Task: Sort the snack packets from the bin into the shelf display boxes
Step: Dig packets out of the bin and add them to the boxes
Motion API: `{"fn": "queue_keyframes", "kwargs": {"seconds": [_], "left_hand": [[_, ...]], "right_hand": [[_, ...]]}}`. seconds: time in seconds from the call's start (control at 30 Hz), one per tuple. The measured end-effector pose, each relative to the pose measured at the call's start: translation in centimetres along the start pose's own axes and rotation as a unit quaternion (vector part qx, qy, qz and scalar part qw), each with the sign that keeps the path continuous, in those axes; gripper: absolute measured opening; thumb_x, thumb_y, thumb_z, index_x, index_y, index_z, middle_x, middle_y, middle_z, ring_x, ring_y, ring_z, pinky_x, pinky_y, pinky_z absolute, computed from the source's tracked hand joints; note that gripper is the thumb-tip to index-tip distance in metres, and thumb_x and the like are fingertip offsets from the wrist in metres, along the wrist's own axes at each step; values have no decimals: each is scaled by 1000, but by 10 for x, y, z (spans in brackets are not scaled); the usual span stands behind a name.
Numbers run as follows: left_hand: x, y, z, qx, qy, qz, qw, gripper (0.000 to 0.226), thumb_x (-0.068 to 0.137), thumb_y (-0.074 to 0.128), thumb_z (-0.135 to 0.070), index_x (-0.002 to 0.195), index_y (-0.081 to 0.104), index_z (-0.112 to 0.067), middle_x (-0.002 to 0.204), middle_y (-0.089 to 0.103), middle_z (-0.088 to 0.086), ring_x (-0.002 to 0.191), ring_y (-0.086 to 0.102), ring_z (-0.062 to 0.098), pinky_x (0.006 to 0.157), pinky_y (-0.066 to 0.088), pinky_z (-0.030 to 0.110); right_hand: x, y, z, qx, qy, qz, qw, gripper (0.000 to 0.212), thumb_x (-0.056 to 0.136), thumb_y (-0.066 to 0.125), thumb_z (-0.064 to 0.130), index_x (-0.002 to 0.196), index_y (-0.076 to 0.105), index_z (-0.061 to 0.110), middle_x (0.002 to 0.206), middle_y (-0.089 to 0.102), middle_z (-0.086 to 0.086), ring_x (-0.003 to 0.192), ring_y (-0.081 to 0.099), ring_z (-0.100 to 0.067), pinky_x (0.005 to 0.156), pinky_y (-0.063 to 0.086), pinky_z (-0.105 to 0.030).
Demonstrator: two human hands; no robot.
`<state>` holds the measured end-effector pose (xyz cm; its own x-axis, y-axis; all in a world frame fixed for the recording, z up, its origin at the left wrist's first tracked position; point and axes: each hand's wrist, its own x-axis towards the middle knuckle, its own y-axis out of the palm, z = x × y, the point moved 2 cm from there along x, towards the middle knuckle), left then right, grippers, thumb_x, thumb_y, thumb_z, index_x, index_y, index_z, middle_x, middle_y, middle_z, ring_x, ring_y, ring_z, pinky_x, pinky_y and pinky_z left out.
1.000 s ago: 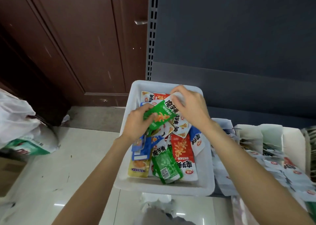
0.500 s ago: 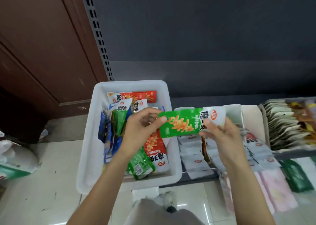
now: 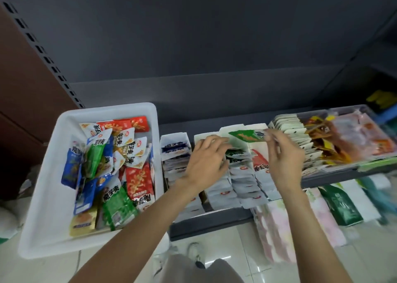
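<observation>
One green packet (image 3: 247,136) above middle display box (image 3: 237,166) on shelf, right hand (image 3: 284,162) pinching its right end. Left hand (image 3: 206,164) beside it, fingers loose, gripping nothing visible. Likely light, floppy, slick foil: take by sealed end, not middle. Many packets left in white bin (image 3: 49,201).

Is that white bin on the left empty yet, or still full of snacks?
Still well filled: the white bin holds a jumbled pile of green, blue, red and white snack packets covering its floor.
</observation>
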<state>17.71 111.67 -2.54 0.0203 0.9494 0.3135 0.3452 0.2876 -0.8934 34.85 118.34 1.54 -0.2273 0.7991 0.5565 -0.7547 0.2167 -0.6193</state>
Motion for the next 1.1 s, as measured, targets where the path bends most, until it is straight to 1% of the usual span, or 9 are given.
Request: {"fn": "queue_keyframes", "kwargs": {"seconds": [0.2, 0.37, 0.43, 0.6, 0.73, 0.83, 0.9, 1.0, 1.1], "left_hand": [[11, 19, -6, 78, 9, 82, 994, 38, 94, 48, -32, 126, 55, -14, 126, 55, 0, 119, 41, 22, 98, 28, 37], [7, 18, -3, 77, 25, 25, 996, 29, 87, 46, -28, 100, 69, -17, 100, 67, -3, 102, 55, 22, 90, 37, 34], [2, 14, -3, 44, 35, -14, 998, 31, 84, 44, -29, 95, 71, -20, 95, 69, -6, 98, 57, 19, 88, 35, 31], [-32, -33, 7, -73, -32, -199, 977, 22, 90, 52, -26, 100, 69, -15, 96, 69, -5, 95, 57, 10, 87, 41, 25], [-92, -69, 55, -118, -219, -281, 927, 20, 90, 52, -28, 97, 62, -13, 85, 62, -7, 80, 55, 6, 68, 49, 24], [-140, -71, 109, -68, -328, -176, 926, 24, 87, 62, -32, 104, 60, -16, 88, 65, -5, 83, 61, 17, 62, 54, 36], [-163, -68, 137, -43, -370, -68, 926, 40, 82, 66, -43, 114, 58, -19, 104, 65, -2, 98, 61, 22, 73, 54, 38], [-177, -63, 155, -6, -407, 121, 905, 73, 75, 65, -58, 137, 42, -26, 139, 47, -1, 127, 43, 24, 101, 42, 42], [-186, -62, 161, -1, -407, 214, 888, 90, 74, 65, -62, 147, 24, -32, 148, 36, -2, 135, 36, 20, 103, 38, 38]], "right_hand": [[29, 47, -9, -154, -160, 193, 956, 22, 81, 66, 4, 94, 71, 21, 82, 71, 0, 82, 62, -26, 74, 44, -35], [18, 68, -17, -257, -182, 320, 894, 32, 81, 56, 7, 96, 74, 29, 88, 71, 3, 80, 60, -24, 79, 36, -33], [15, 68, -20, -254, -166, 334, 893, 31, 84, 51, 11, 97, 73, 29, 91, 71, 3, 83, 62, -22, 81, 31, -31], [7, 43, 7, -36, -120, 232, 965, 36, 83, 60, 3, 114, 68, 17, 108, 70, -1, 99, 62, -21, 87, 42, -33], [-6, 42, 78, 144, -107, 225, 958, 29, 90, 53, 5, 112, 68, 15, 104, 69, 3, 93, 61, -9, 84, 48, -20], [-28, 75, 134, 164, -168, 308, 922, 27, 91, 55, 3, 110, 69, 14, 106, 68, 2, 87, 63, -8, 81, 49, -18], [-46, 113, 167, 104, -238, 398, 880, 31, 90, 54, -1, 113, 67, 14, 112, 66, -1, 97, 62, -14, 87, 50, -27], [-65, 175, 192, -75, -376, 510, 770, 32, 90, 56, 3, 119, 64, 14, 116, 62, -3, 107, 55, -21, 90, 49, -39], [-69, 224, 199, -221, -428, 580, 657, 45, 85, 67, 22, 129, 55, 18, 127, 55, 0, 116, 46, -21, 96, 44, -41]]}}
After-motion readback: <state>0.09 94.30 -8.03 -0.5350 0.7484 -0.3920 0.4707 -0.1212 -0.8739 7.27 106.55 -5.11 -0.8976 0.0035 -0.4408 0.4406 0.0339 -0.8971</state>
